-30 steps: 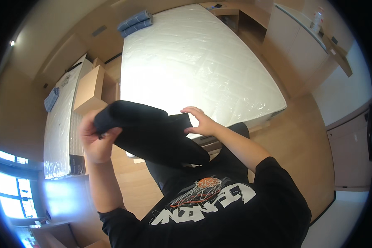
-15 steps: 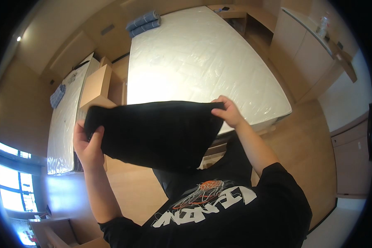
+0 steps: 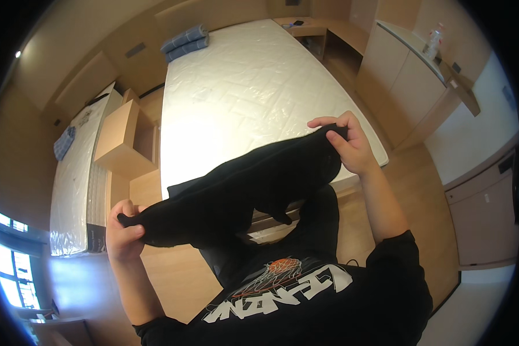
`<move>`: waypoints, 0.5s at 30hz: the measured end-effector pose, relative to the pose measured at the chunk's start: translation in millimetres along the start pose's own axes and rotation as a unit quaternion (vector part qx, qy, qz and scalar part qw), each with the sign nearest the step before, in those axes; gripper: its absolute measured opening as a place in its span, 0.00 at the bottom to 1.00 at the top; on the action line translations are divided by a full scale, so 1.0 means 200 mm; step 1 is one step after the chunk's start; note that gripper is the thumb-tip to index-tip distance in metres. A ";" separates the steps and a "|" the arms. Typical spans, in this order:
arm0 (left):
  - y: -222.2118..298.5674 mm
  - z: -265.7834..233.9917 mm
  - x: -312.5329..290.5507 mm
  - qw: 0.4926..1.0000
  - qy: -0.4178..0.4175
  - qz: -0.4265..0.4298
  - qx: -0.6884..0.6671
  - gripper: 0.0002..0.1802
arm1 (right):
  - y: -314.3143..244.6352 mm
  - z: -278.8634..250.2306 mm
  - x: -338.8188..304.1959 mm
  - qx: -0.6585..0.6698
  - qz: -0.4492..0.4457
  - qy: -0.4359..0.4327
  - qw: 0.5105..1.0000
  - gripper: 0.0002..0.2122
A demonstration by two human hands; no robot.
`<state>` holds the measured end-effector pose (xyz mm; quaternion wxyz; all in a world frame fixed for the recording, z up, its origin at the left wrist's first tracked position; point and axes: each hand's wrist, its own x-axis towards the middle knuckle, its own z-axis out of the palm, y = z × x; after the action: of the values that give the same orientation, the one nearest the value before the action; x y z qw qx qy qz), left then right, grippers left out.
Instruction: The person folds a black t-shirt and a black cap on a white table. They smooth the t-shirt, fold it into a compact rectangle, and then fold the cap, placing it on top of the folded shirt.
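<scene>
A black piece of cloth [image 3: 236, 190], which looks like a garment whose kind I cannot make out, is stretched between my two hands in front of my body. My left hand [image 3: 126, 233] is closed on its lower left end, thumb pressed against the fingers. Higher up, my right hand [image 3: 352, 144] pinches the other end, so the cloth slopes up to the right. Its lower edge hangs in loose folds, with a narrow flap dangling right of the middle. Behind it, the cloth covers part of the near end of a large white mattress [image 3: 242, 86].
Folded blue checked fabric [image 3: 184, 43] lies at the mattress's far left corner. A wooden nightstand [image 3: 121, 135] stands between this bed and a second mattress [image 3: 81, 179] on the left. At right, a cabinet [image 3: 398, 81] carries a clear bottle [image 3: 434, 43]. Wooden floor [image 3: 167, 271] shows nearby.
My right hand has risen and moved right, while my left hand has dropped. The cloth has gone from a broad, nearly level panel to a narrower, slanting, folded band.
</scene>
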<state>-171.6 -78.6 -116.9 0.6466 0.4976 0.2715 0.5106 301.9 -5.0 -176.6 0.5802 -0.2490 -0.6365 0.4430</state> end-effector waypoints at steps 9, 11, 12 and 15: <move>0.10 0.03 0.02 0.988 0.109 0.099 0.052 0.18 | -0.23 -0.05 0.11 -0.071 -0.054 -0.018 0.996 0.18; 0.15 0.03 0.06 0.985 0.109 0.122 0.061 0.17 | -0.27 -0.06 0.19 -0.068 -0.085 -0.019 0.994 0.20; 0.18 0.04 0.09 0.984 0.109 0.130 0.061 0.17 | -0.30 -0.06 0.24 -0.076 -0.066 -0.012 0.995 0.21; 0.26 0.00 0.19 0.980 0.101 0.146 0.089 0.12 | -0.43 0.00 0.39 -0.078 -0.011 0.003 0.997 0.31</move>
<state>-178.8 -44.0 -63.1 0.4875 0.5333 0.3038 0.6210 302.2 18.4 -61.7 0.5654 -0.2878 -0.6704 0.3848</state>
